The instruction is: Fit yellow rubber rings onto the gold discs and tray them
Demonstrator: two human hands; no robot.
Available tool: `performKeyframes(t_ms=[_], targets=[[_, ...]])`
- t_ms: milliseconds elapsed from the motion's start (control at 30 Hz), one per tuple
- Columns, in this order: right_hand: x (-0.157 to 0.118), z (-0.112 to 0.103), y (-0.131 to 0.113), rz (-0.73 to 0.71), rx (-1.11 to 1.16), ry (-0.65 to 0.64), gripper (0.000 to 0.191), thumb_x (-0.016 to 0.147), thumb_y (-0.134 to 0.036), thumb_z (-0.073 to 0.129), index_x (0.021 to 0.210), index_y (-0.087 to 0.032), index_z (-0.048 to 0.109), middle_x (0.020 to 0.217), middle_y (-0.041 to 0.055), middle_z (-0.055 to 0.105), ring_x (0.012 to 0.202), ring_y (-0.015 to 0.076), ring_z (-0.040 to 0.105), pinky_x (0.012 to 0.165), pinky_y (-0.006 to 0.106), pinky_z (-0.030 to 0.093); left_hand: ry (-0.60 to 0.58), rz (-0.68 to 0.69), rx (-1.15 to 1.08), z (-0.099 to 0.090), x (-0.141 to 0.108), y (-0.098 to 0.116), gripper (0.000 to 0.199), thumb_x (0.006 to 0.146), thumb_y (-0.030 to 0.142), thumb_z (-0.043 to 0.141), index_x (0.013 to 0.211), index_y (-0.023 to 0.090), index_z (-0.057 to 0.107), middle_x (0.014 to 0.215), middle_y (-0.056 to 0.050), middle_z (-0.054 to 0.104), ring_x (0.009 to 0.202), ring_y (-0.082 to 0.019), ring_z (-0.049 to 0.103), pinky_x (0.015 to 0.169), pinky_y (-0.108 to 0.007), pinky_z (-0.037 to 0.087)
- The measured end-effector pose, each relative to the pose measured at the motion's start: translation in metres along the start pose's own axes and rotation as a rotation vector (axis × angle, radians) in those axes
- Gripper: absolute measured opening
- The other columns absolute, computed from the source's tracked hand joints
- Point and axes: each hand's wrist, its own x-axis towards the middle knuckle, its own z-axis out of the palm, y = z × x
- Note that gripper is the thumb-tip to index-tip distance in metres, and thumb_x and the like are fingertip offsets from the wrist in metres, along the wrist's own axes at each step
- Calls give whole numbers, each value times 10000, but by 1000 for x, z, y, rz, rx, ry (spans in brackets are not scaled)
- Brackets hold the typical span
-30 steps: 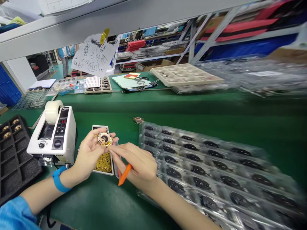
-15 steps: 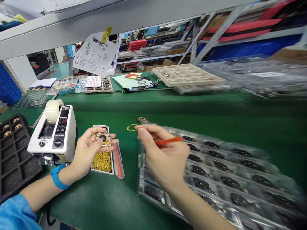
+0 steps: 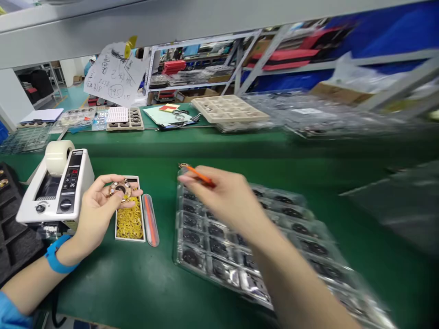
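Observation:
In my left hand (image 3: 98, 203) is a round, gold-rimmed metal part (image 3: 120, 188), pinched by the thumb with the other fingers spread behind it. It is above the top of a white box (image 3: 141, 235) filled with yellow rings (image 3: 130, 223). My right hand (image 3: 222, 189), blurred, is closed around a slim orange stick (image 3: 202, 177) whose tip lies near another gold part (image 3: 184, 165). That hand is over the upper left of a clear plastic tray (image 3: 222, 284) with black oval pieces in its pockets. Its fingertips are partly smeared, so I cannot tell what else they pinch.
A white tape dispenser (image 3: 66, 187) stands at left, beside a black compartment tray (image 3: 17, 246). Next to the box lies a clear case (image 3: 150, 219) with an orange stick inside. Beige trays (image 3: 229, 109), a clipboard (image 3: 168, 116) and stacked clear trays (image 3: 315, 114) line the raised ledge behind.
The view has turned right. My right hand has moved to the tray's top-left corner by the gold part; the yellow ring at its fingertips no longer shows. My left hand keeps its round part.

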Motion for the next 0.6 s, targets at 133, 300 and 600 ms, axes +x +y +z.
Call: performKeyframes(t_ms=[133,300,600], targets=[[-15,-37,42,-191,-188,-343,170,843,-224,523,727,-211,646,660,23,648,514,151,579,442,241,376,-41,-73,-22,-1,1,-1,196,825,209,692,983,164,585,945,-64,756,895,-216,738,709,-243,612],[-52,-48,93,-184,-285,-465,164,751,-154,577,605,-205,633,527,4,637,359,141,524,335,235,319,-90,-226,-44,1,3,-7,264,804,241,721,1018,153,593,937,-77,756,915,-228,734,776,-280,611],[-104,-28,80,-406,-534,-418,326,727,26,497,873,-171,712,719,29,683,584,169,657,474,254,481,-122,-346,-41,3,3,-14,253,810,208,665,1048,151,601,962,-84,748,976,-252,715,839,-348,598]])
